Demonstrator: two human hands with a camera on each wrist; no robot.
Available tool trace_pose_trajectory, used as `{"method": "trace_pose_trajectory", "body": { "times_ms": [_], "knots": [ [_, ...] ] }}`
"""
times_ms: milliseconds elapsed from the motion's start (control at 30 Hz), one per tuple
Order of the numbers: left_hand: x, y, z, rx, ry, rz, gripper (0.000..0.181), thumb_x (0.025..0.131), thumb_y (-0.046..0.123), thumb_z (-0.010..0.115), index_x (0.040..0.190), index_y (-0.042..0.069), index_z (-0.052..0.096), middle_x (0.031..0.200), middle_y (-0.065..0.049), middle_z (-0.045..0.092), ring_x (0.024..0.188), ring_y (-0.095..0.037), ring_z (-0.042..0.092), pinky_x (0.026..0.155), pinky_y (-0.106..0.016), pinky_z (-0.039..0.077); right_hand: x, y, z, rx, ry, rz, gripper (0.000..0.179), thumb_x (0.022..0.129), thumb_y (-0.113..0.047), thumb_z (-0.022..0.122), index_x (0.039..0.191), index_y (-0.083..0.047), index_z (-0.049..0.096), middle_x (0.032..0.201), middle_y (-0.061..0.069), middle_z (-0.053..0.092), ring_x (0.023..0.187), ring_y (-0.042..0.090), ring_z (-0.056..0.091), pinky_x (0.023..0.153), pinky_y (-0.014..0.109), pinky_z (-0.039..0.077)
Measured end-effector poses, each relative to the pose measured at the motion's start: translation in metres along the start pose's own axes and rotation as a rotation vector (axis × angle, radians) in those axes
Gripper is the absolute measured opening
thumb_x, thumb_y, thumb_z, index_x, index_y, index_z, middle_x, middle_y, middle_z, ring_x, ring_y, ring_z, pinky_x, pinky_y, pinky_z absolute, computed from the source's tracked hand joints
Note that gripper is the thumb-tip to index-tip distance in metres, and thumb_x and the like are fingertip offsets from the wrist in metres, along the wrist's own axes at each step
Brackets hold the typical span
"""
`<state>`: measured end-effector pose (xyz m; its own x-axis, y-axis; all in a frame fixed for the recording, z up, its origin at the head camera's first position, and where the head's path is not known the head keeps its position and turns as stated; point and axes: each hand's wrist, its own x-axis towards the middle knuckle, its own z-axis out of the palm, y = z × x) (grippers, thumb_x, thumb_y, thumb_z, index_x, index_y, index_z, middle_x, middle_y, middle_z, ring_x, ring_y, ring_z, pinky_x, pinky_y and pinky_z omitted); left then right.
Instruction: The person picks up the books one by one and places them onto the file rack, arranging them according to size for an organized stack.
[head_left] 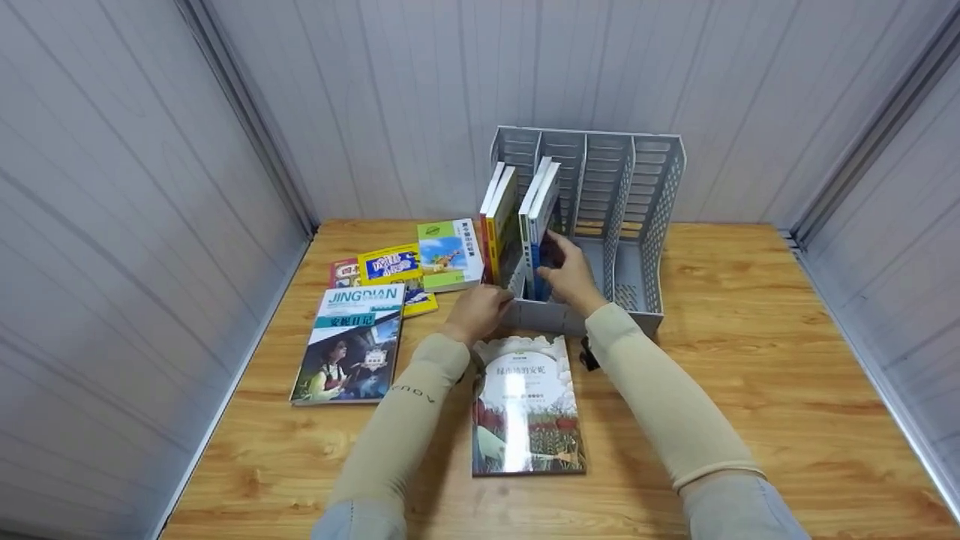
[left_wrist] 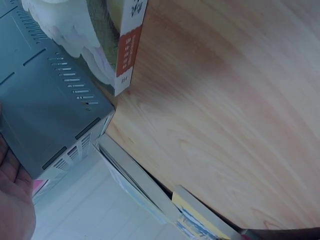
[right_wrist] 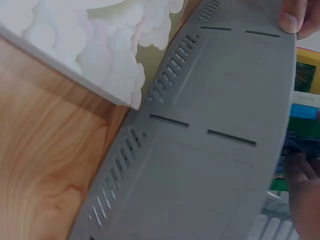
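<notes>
Books (head_left: 543, 201) in rack (head_left: 622, 195), flat-lying cover (head_left: 352, 341) reading "JINGDIAN"

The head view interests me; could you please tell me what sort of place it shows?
Probably a small booth or work cubicle: pale panelled walls stand on three sides of a wood-grain table, which bears a grey rack with books upright in it.

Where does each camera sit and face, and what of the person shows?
Head: worn on the head, facing forward and down at table, rack and books; forearms, left hand and right hand show.
Left wrist: on that wrist, facing the rack's front corner; part of the left hand shows.
Right wrist: on that wrist, facing the rack's front; parts of both hands show.
Both wrist views share the rack's front and the book before it.
</notes>
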<state>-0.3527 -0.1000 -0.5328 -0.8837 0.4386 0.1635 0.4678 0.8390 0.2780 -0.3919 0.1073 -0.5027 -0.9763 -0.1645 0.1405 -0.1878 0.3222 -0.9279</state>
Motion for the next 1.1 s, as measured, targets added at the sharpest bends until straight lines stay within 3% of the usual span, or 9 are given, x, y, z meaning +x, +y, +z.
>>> {"method": "trace_pose_trajectory", "body": {
  "times_ms": [133,233,367,500,667,767,967,1100],
  "knots": [
    [0.0,-0.002,-0.002,-0.01,-0.009,0.008,0.026,0.113,0.023,0.06,0.123,0.01,0.081,0.106,-0.009,0.082,0.093,-0.026,0.076,0.096,-0.042,0.063,-0.009,-0.007,-0.004,-0.033,0.06,-0.036,0.056,0.097,0.008,0.067,0.151,0.005,0.055,0.138,0.028,0.066,0.128,0.04,0.065,0.11,0.048,0.055],
    [-0.002,-0.005,-0.003,-0.003,-0.015,0.017,0.027,0.113,0.024,0.06,0.124,0.01,0.081,0.106,-0.009,0.082,0.092,-0.025,0.076,0.095,-0.041,0.064,-0.02,-0.01,-0.005,-0.068,0.071,-0.084,0.041,0.097,0.006,0.07,0.137,0.007,0.064,0.121,0.026,0.07,0.109,0.035,0.069,0.095,0.037,0.058],
    [-0.003,-0.007,-0.005,0.019,-0.016,0.03,0.026,0.113,0.023,0.061,0.122,0.011,0.081,0.102,-0.009,0.082,0.089,-0.026,0.076,0.09,-0.042,0.064,-0.038,-0.014,-0.006,-0.162,0.019,-0.151,0.023,0.098,-0.002,0.076,0.119,0.005,0.072,0.105,0.02,0.074,0.093,0.027,0.069,0.081,0.028,0.054],
    [-0.003,-0.009,-0.008,0.023,0.0,0.068,0.024,0.112,0.018,0.061,0.116,0.008,0.082,0.097,-0.012,0.081,0.085,-0.029,0.076,0.083,-0.046,0.064,-0.055,-0.018,-0.005,-0.288,-0.094,-0.204,0.012,0.097,-0.009,0.08,0.104,0.001,0.078,0.096,0.016,0.077,0.084,0.025,0.07,0.077,0.031,0.056],
    [0.001,-0.005,-0.012,0.016,-0.038,0.061,0.027,0.113,0.018,0.058,0.119,0.008,0.082,0.097,-0.013,0.081,0.081,-0.027,0.073,0.078,-0.042,0.063,-0.075,-0.021,0.003,-0.452,-0.294,-0.181,0.013,0.099,-0.017,0.08,0.097,-0.004,0.08,0.089,0.009,0.078,0.076,0.017,0.067,0.073,0.036,0.059],
    [0.004,-0.003,-0.014,0.002,-0.065,0.041,0.028,0.114,0.021,0.058,0.121,0.01,0.083,0.101,-0.012,0.082,0.081,-0.025,0.071,0.077,-0.04,0.062,-0.087,-0.022,0.011,-0.576,-0.374,-0.154,0.019,0.099,-0.023,0.08,0.101,-0.005,0.081,0.091,0.009,0.078,0.078,0.02,0.068,0.075,0.041,0.06],
    [0.009,-0.006,-0.015,-0.076,-0.105,0.01,0.028,0.113,0.021,0.06,0.125,0.011,0.082,0.109,-0.01,0.082,0.086,-0.025,0.069,0.081,-0.038,0.062,-0.105,-0.02,0.028,-0.745,-0.44,-0.141,0.037,0.098,-0.033,0.081,0.116,-0.001,0.079,0.113,0.017,0.08,0.102,0.038,0.076,0.09,0.057,0.062],
    [0.01,-0.007,-0.014,-0.036,-0.101,0.066,0.026,0.112,0.017,0.06,0.123,0.009,0.083,0.108,-0.011,0.083,0.084,-0.025,0.071,0.082,-0.039,0.063,-0.115,-0.017,0.042,-0.805,-0.432,-0.141,0.041,0.098,-0.04,0.081,0.111,-0.001,0.078,0.107,0.017,0.08,0.097,0.039,0.076,0.084,0.058,0.062]
  ]
}}
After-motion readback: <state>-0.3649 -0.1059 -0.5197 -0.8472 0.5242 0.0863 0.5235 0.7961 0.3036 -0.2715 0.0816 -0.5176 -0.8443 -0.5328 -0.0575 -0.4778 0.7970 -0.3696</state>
